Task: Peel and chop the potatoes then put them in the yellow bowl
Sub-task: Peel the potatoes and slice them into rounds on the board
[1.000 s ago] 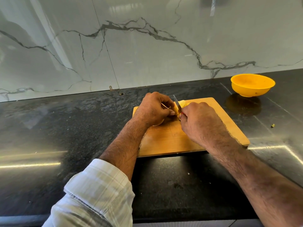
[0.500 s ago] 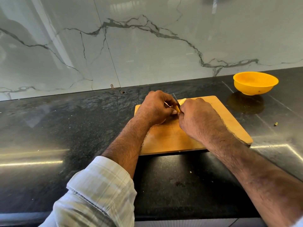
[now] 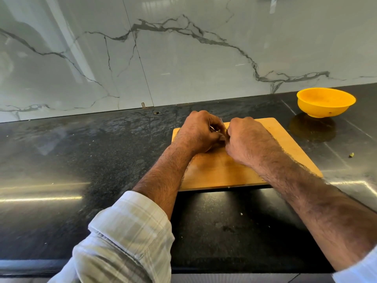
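On a dark counter (image 3: 81,160) with no readable writing, a board (image 3: 285,144) lies left of the bowl (image 3: 326,102), both hands, left (image 3: 201,132) and right (image 3: 247,140), clenched over a hidden potato, contents untellable.

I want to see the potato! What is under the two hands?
Under the left hand and right hand lies the tan wooden cutting board. Their curled fingers cover the potato, so it cannot be seen; only a thin knife tip peeks between.
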